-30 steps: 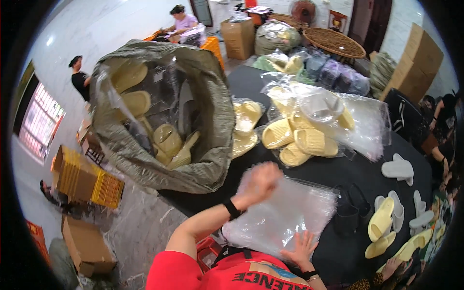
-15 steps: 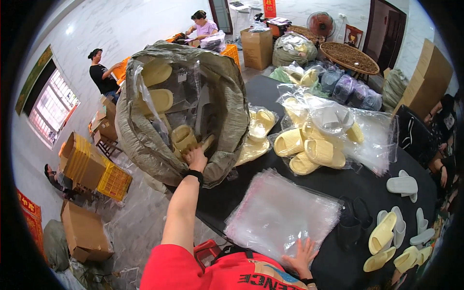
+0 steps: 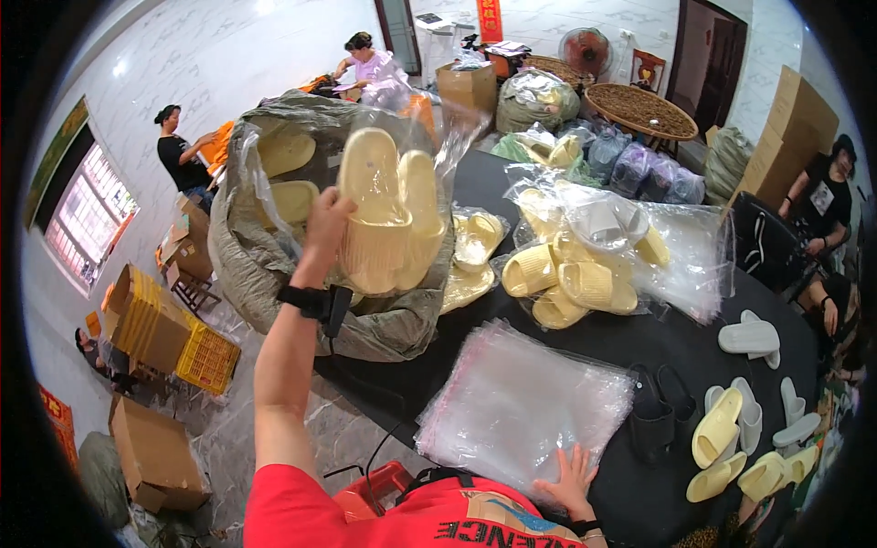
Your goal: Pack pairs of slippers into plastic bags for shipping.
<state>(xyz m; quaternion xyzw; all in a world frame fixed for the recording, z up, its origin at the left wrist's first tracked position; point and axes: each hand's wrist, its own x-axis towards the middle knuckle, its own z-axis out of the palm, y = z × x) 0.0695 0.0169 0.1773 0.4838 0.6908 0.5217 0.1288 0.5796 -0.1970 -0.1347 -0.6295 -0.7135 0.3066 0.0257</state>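
A pair of pale yellow slippers in clear plastic wrap hangs over the mouth of a large grey-green sack. My left hand is closed on the near left edge of that wrapped pair. More yellow slippers show inside the sack. At the table's near edge my right hand lies with fingers spread on a stack of clear plastic bags, holding nothing. Beyond the stack sits a pile of wrapped yellow slippers.
Black sandals and loose yellow slippers stand on the black table to the right. Another batch of clear bags lies behind. Cartons and a yellow crate are on the floor at left. Several people are around the room.
My left hand has risen out of the sack, bringing up the wrapped yellow slippers. My right hand stays on the bag stack. The view has shifted slightly.
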